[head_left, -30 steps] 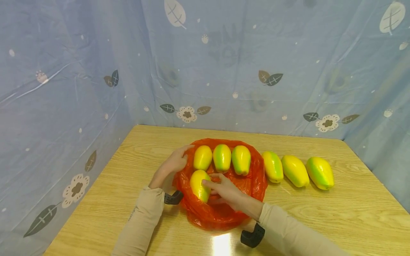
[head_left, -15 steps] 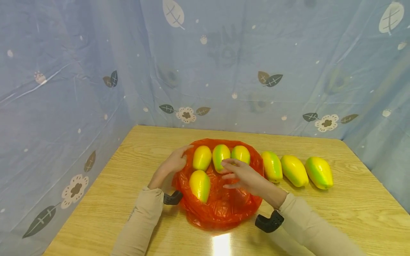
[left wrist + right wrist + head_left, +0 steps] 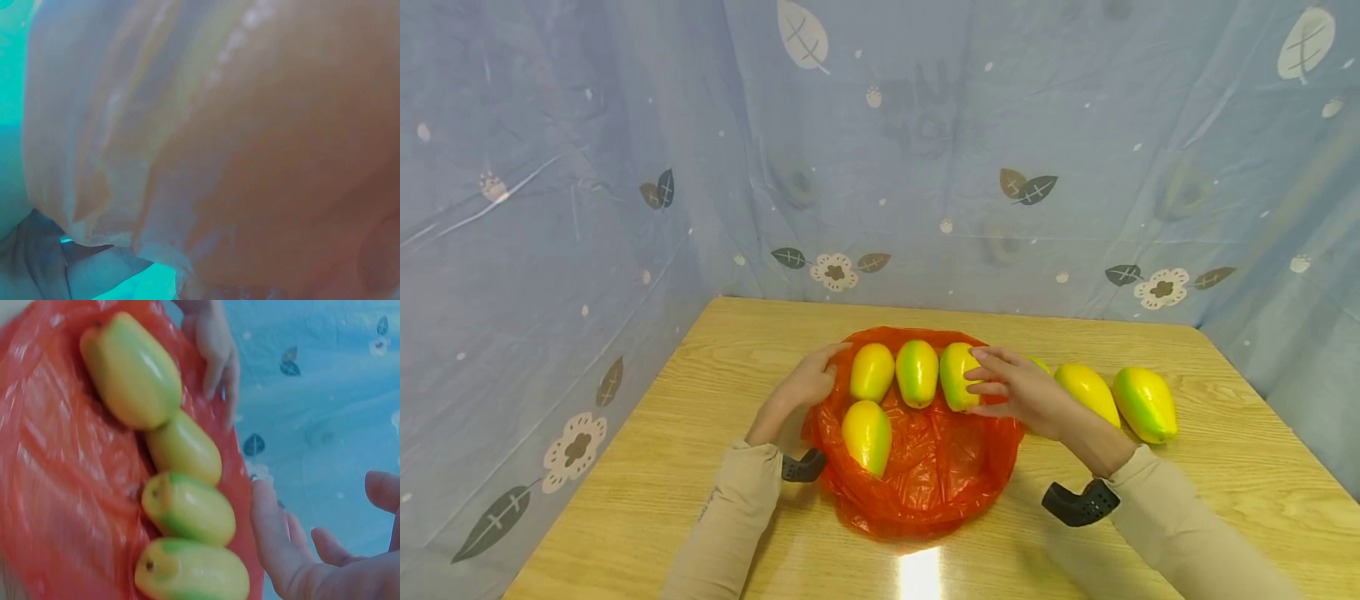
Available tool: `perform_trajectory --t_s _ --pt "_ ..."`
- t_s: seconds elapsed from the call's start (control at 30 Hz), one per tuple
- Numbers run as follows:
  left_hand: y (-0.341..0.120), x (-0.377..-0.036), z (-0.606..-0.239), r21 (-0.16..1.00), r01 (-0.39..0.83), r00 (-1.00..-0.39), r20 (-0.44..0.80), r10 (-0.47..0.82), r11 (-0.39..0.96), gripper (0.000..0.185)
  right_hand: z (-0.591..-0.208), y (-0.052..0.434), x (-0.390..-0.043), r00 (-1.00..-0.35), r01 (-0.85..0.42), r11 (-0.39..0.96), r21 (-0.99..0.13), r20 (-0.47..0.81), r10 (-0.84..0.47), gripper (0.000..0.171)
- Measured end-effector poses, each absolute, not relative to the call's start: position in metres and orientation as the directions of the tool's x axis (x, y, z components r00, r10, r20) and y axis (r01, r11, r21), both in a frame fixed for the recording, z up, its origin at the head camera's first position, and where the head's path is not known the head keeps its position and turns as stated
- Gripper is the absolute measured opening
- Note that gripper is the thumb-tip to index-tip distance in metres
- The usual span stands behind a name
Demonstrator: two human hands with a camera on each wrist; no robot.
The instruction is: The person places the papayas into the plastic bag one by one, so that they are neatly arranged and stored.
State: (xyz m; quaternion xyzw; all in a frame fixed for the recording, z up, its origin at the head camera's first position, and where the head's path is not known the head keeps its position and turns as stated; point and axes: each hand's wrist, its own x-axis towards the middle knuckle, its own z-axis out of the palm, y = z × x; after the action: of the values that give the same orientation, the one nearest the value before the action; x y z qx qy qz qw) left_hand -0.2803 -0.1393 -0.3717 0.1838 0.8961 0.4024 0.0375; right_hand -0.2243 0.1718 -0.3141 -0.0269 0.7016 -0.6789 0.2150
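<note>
A red plastic bag lies spread open on the table. Along its back side sit three yellow-green papayas, a left one, a middle one and a right one. A fourth papaya lies at the bag's front left. My left hand holds the bag's left rim; in the left wrist view, plastic film covers most of the hand. Above the bag's right rim, my right hand hangs with fingers spread and nothing in them, partly covering the right papaya.
Right of the bag, more papayas stand in a row: one mostly hidden behind my right hand, a middle one and an outer one. A blue patterned curtain encloses the wooden table at the back and sides.
My right hand has let go of the front-left papaya and moved right across the bag to its right rim. The left hand stays at the left rim.
</note>
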Motion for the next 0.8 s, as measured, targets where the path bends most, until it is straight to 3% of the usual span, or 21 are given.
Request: perform_trajectory --t_s 0.8 --pt "-0.139 -0.279 -0.373 0.738 0.299 -0.93 0.084 0.358 0.605 0.048 -0.313 0.281 -0.227 -0.937 0.195 0.094 -0.976 -0.213 -0.278 0.073"
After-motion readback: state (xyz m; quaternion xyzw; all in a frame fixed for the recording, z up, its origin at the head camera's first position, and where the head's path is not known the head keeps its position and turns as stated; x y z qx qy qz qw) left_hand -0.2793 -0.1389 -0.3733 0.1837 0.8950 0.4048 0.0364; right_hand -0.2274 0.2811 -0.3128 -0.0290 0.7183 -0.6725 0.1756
